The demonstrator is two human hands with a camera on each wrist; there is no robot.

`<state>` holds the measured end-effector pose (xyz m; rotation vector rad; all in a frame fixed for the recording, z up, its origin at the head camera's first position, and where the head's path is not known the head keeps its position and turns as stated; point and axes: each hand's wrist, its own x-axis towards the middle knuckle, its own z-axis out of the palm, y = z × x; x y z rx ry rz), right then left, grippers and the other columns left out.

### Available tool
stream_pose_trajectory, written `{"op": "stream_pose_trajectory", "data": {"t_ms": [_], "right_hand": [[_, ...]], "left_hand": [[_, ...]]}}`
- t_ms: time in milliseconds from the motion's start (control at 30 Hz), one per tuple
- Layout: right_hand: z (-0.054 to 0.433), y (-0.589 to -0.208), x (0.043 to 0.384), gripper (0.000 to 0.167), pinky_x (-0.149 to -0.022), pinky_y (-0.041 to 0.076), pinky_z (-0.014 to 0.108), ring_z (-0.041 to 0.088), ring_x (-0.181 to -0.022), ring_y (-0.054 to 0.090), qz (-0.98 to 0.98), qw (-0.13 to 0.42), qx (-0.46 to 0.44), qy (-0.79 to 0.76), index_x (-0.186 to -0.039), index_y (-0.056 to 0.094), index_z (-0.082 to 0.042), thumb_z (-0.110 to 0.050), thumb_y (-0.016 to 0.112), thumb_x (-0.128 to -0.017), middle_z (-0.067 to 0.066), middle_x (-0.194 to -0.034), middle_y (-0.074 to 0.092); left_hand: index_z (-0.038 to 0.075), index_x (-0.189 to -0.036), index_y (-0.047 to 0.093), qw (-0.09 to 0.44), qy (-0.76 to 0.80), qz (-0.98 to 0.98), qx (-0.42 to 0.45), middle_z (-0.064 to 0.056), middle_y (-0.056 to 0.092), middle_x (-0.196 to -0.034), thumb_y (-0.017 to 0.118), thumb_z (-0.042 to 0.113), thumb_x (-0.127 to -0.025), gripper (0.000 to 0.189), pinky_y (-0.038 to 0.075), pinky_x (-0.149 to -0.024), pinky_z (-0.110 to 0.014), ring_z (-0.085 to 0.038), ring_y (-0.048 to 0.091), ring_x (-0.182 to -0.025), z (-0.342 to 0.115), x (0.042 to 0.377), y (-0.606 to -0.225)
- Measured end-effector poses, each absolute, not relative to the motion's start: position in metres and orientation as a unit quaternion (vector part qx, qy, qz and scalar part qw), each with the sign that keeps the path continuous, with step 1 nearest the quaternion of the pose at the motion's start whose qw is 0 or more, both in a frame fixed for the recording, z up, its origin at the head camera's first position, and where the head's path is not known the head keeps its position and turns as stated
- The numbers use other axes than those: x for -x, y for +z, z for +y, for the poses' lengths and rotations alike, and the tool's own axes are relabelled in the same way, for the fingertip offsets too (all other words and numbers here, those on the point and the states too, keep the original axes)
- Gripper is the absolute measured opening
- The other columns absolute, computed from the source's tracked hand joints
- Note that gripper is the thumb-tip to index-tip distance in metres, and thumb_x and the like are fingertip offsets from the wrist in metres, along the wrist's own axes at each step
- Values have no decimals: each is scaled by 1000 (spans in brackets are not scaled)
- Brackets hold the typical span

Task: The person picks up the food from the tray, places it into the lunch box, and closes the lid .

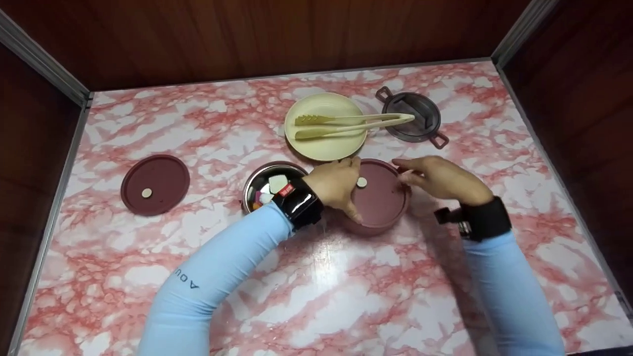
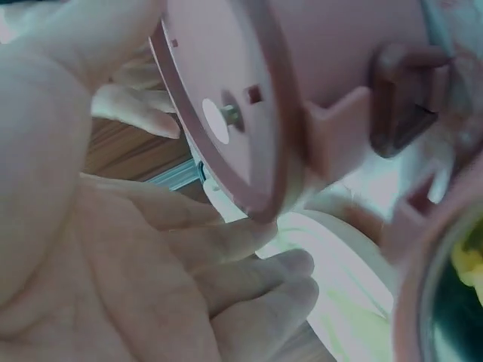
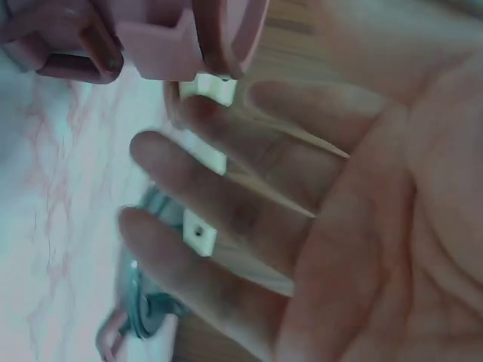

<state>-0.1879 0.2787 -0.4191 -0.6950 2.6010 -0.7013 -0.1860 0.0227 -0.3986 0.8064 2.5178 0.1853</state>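
Observation:
A round pink pot (image 2: 339, 45) stands in the middle right of the table under a dark-red lid (image 1: 380, 198) with a small pale knob (image 1: 362, 182). My left hand (image 1: 334, 187) is at the lid's left side, thumb and fingers spread along its rim. In the left wrist view its fingertips (image 2: 260, 234) are right at the rim, fingers extended. On the opposite side, my right hand (image 1: 445, 179) has its fingers reaching toward the rim; the right wrist view shows them extended and apart, beside the pot's side clip (image 3: 157, 49). Neither hand curls round anything.
Left of the covered pot stands an uncovered pot (image 1: 247, 187) holding pieces of food, partly behind my left wrist. Another dark-red lid (image 1: 165, 198) lies far left. Behind are a pale yellow plate (image 1: 324, 151) with tongs (image 1: 346, 118) across it and a small dark two-handled pan (image 1: 430, 116).

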Motion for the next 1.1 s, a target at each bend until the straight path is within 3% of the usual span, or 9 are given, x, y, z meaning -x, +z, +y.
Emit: {"op": "stream_pose_trajectory", "data": {"t_ms": [100,200,367,600,733,867,967,1100], "right_hand": [[275,-422,205,29,-81,54,41,27,-91,68,917,189,237,-260,-121,71,-9,-24,54,-103,7,-102,73],[269,-428,216,25,-66,51,31,24,-75,66,914,221,204,-271,-108,77,-13,-26,57,-102,2,-83,71],[265,-432,222,24,-60,52,28,20,-67,66,910,248,143,-298,-109,77,-7,-24,65,-97,6,-80,73],[259,-434,219,26,-63,58,37,14,-62,65,905,258,50,-334,-113,76,-6,-24,67,-96,6,-82,74],[257,-434,214,26,-59,54,29,13,-64,62,912,236,50,-333,-113,76,-7,-24,66,-97,4,-79,72],[263,-436,208,27,-59,52,27,20,-69,64,920,199,106,-322,-116,74,-5,-23,64,-98,7,-86,73],[268,-436,202,39,-74,55,36,27,-87,68,923,169,154,-308,-126,68,-3,-27,66,-96,14,-104,73],[275,-429,188,71,-98,48,47,30,-117,60,920,183,181,-294,-144,51,-4,-39,76,-87,17,-133,61]], "left_hand": [[-5,-156,14,248,48,920,-299,-25,24,-158,86,63,-58,139,39,-109,-43,-40,38,-137,29,186,-398],[-5,-156,12,255,43,920,-293,-27,22,-158,88,61,-57,140,44,-104,-43,-40,44,-132,33,185,-403],[-5,-156,10,252,30,923,-291,-29,21,-157,88,59,-56,142,47,-101,-40,-37,51,-125,37,185,-406],[-8,-154,14,250,2,916,-315,-31,17,-158,87,59,-58,138,44,-105,-41,-40,43,-132,37,185,-405],[-7,-154,17,251,6,914,-318,-30,15,-159,87,58,-59,134,42,-107,-42,-41,37,-137,36,185,-404],[-7,-155,12,253,31,918,-305,-27,14,-160,87,58,-60,137,38,-110,-41,-38,31,-142,36,186,-406],[-7,-155,11,243,31,926,-289,-24,20,-160,86,62,-58,141,36,-112,-42,-39,33,-140,32,183,-406],[-7,-154,20,212,-3,935,-286,-23,33,-154,83,69,-56,139,32,-113,-47,-42,40,-133,26,179,-403]]}}
